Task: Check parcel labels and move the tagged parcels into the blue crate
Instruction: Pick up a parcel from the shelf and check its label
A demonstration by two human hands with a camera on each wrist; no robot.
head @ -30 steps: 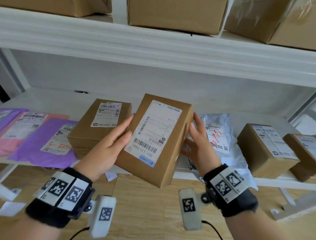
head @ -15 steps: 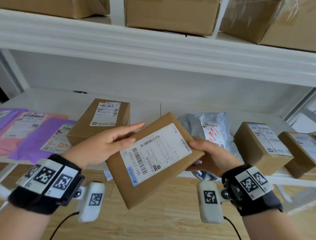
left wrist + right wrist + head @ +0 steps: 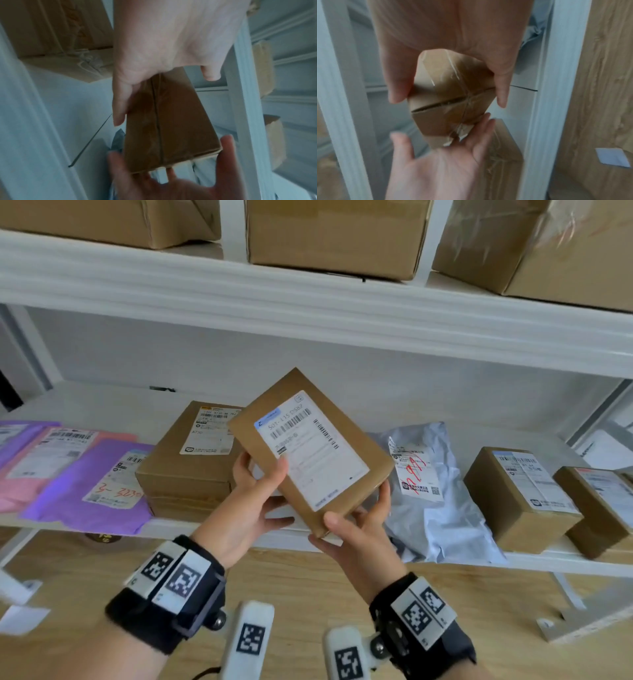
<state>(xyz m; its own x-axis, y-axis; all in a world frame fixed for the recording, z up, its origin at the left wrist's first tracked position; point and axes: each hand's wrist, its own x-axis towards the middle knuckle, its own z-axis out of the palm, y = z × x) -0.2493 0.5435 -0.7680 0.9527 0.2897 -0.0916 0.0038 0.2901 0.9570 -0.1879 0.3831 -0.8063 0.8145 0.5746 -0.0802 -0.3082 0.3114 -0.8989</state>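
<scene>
- White shelving fills the background, cartons on its upper board, more parcels along the lower one
- Brown parcel is held tilted in the air before the lower shelf, its white label facing up
- Left hand grasps its left edge – thumb on top
- Right hand cups the near corner, fingers curled around it
</scene>
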